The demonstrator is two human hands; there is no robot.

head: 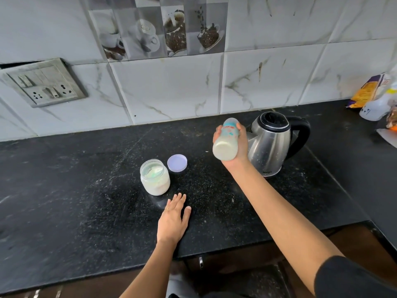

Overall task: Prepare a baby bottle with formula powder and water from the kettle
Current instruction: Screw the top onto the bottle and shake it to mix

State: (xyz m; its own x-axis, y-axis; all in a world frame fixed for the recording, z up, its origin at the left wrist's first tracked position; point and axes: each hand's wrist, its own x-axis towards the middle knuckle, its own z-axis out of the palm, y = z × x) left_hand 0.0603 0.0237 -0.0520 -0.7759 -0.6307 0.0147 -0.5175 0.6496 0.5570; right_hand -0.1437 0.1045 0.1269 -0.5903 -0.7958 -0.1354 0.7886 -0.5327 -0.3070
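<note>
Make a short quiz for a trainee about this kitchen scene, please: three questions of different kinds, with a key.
1. True or false: the purple lid is on the powder jar.
2. Which hand holds the baby bottle? A) left B) right C) both
3. Fill in: the left hand lies flat on the black ____.

Key:
1. False; the lid lies on the counter beside the open jar.
2. B; the right hand grips the bottle, tilted, in front of the steel kettle.
3. counter
</note>
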